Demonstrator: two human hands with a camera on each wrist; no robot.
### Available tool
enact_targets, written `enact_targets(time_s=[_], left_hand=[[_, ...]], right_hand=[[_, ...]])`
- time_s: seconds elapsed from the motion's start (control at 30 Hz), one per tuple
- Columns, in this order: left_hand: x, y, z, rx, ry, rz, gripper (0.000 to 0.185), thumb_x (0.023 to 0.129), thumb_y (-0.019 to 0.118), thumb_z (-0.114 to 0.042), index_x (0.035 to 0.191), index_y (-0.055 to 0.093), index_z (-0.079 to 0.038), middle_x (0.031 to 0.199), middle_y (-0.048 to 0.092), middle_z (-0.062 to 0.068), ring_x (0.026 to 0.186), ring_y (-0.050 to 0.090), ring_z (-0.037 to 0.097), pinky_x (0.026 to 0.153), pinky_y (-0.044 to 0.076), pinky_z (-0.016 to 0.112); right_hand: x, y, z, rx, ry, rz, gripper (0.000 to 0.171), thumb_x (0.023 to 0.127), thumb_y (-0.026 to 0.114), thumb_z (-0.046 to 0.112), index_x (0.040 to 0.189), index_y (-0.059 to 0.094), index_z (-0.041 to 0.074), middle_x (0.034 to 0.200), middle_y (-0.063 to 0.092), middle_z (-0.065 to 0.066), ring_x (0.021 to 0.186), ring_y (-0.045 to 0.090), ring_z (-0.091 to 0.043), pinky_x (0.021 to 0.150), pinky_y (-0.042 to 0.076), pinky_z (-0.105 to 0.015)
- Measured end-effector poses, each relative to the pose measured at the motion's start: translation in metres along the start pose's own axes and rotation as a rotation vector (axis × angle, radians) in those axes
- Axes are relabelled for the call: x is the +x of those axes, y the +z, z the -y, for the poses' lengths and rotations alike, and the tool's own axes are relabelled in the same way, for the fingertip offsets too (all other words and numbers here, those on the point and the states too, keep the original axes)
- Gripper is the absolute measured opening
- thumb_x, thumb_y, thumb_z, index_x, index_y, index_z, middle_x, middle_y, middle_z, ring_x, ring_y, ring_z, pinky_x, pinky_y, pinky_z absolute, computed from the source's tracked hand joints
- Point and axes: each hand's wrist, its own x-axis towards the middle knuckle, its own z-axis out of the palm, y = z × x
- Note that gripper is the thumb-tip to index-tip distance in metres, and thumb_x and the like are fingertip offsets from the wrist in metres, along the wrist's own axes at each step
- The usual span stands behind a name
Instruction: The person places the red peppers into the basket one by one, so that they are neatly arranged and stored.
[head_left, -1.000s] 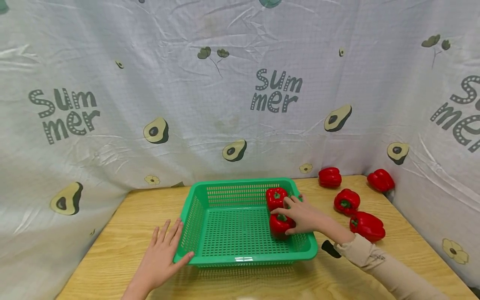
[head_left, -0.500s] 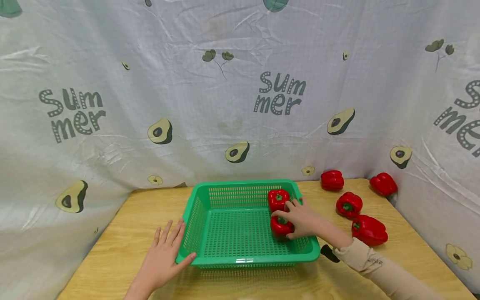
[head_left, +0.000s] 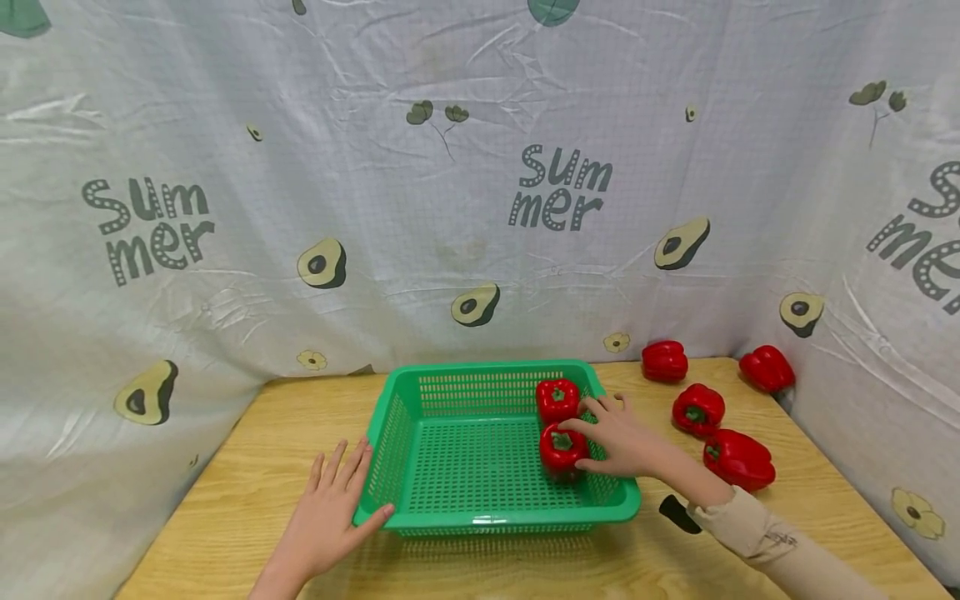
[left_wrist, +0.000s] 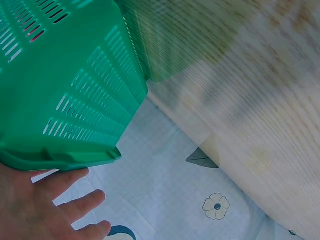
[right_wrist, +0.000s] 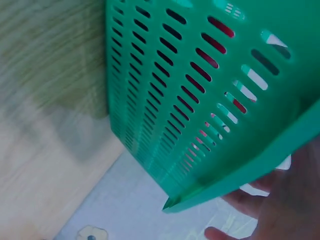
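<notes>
Left grip (head_left: 321, 518) spread, right grip (head_left: 621, 435) apart over a red bell pepper (head_left: 561, 457)
Left one touches the green basket (head_left: 435, 522) at its rim, probably steadying it. That pepper sits stem-up inside, right end, a second pepper (head_left: 557, 400) behind it, guessing to save room; can't tell if right fingertips touch it. Four loose peppers (head_left: 738, 461) lie right, on the table (head_left: 247, 475).

The right hand (head_left: 618, 437) partly covers the near pepper (head_left: 559, 457) in the basket (head_left: 435, 522). The head view's lower edge cuts off the right sleeve (head_left: 802, 561).
</notes>
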Motion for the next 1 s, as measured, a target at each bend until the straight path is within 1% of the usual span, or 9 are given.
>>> enact_targets(time_s=[0.07, 0.17, 0.23, 0.3, 0.47, 0.57, 0.67, 0.83, 1.0], left_hand=[[0.001, 0.000, 0.000, -0.003, -0.001, 0.006, 0.078, 0.082, 0.047, -0.057, 0.134, 0.039, 0.001, 0.140, 0.038, 0.013, 0.130, 0.027, 0.038, 0.113, -0.006, 0.040], [0.002, 0.000, 0.000, -0.009, -0.005, 0.016, 0.078, 0.082, 0.048, -0.057, 0.134, 0.039, 0.001, 0.140, 0.037, 0.013, 0.131, 0.027, 0.037, 0.111, 0.006, 0.048], [0.003, 0.000, 0.000, -0.015, -0.008, 0.021, 0.078, 0.082, 0.048, -0.056, 0.134, 0.038, 0.001, 0.141, 0.037, 0.014, 0.131, 0.026, 0.038, 0.111, 0.007, 0.048], [0.003, -0.001, 0.000, -0.014, -0.010, 0.020, 0.078, 0.081, 0.048, -0.057, 0.134, 0.038, 0.001, 0.141, 0.037, 0.014, 0.131, 0.026, 0.038, 0.107, 0.014, 0.050], [0.001, 0.000, 0.001, 0.004, 0.004, -0.007, 0.079, 0.081, 0.047, -0.057, 0.134, 0.039, 0.001, 0.140, 0.037, 0.014, 0.131, 0.027, 0.037, 0.112, 0.000, 0.043], [-0.002, 0.000, 0.002, 0.017, 0.007, -0.014, 0.078, 0.081, 0.048, -0.057, 0.133, 0.039, 0.001, 0.140, 0.038, 0.014, 0.133, 0.024, 0.034, 0.111, -0.015, 0.032], [-0.003, 0.000, 0.002, 0.021, 0.008, -0.015, 0.078, 0.082, 0.048, -0.056, 0.133, 0.039, 0.001, 0.140, 0.038, 0.015, 0.135, 0.023, 0.032, 0.105, -0.022, 0.022], [-0.001, 0.001, 0.001, 0.010, 0.002, -0.013, 0.078, 0.082, 0.047, -0.057, 0.134, 0.039, 0.001, 0.140, 0.038, 0.014, 0.134, 0.024, 0.032, 0.107, -0.020, 0.025], [0.000, 0.000, 0.002, 0.006, -0.002, -0.003, 0.077, 0.082, 0.048, -0.055, 0.134, 0.039, 0.001, 0.140, 0.038, 0.014, 0.134, 0.024, 0.032, 0.107, -0.020, 0.025]], right_hand=[[-0.005, -0.001, 0.000, 0.003, 0.000, -0.053, 0.045, 0.074, 0.068, 0.039, 0.115, 0.057, 0.024, 0.109, 0.050, -0.006, 0.101, 0.045, -0.026, 0.085, 0.030, -0.060], [-0.015, -0.003, -0.001, 0.001, 0.015, -0.135, 0.040, 0.075, 0.069, 0.032, 0.112, 0.059, 0.021, 0.107, 0.051, -0.006, 0.098, 0.046, -0.024, 0.084, 0.031, -0.056], [-0.022, -0.005, -0.002, -0.005, 0.038, -0.183, 0.039, 0.075, 0.070, 0.029, 0.111, 0.060, 0.019, 0.106, 0.053, -0.005, 0.096, 0.047, -0.023, 0.083, 0.032, -0.053], [-0.030, -0.008, -0.004, -0.015, 0.060, -0.227, 0.039, 0.073, 0.071, 0.027, 0.109, 0.061, 0.019, 0.104, 0.054, -0.004, 0.094, 0.049, -0.022, 0.081, 0.034, -0.052], [-0.051, -0.014, -0.013, -0.059, 0.106, -0.295, 0.044, 0.068, 0.075, 0.024, 0.109, 0.061, 0.019, 0.101, 0.055, -0.002, 0.092, 0.051, -0.020, 0.077, 0.035, -0.047], [-0.064, -0.014, -0.019, -0.066, 0.133, -0.302, 0.048, 0.066, 0.075, 0.021, 0.111, 0.060, 0.018, 0.099, 0.055, 0.000, 0.092, 0.050, -0.019, 0.076, 0.033, -0.045], [-0.077, -0.016, -0.027, -0.074, 0.177, -0.295, 0.051, 0.065, 0.076, 0.021, 0.112, 0.058, 0.016, 0.099, 0.055, -0.001, 0.093, 0.050, -0.021, 0.077, 0.033, -0.049], [-0.097, -0.017, -0.045, -0.108, 0.278, -0.223, 0.057, 0.063, 0.077, 0.028, 0.114, 0.056, 0.015, 0.103, 0.054, -0.007, 0.095, 0.048, -0.032, 0.077, 0.031, -0.058], [-0.117, -0.011, -0.063, -0.146, 0.347, -0.141, 0.065, 0.060, 0.077, 0.040, 0.115, 0.053, 0.016, 0.106, 0.053, -0.014, 0.096, 0.045, -0.039, 0.074, 0.029, -0.058]])
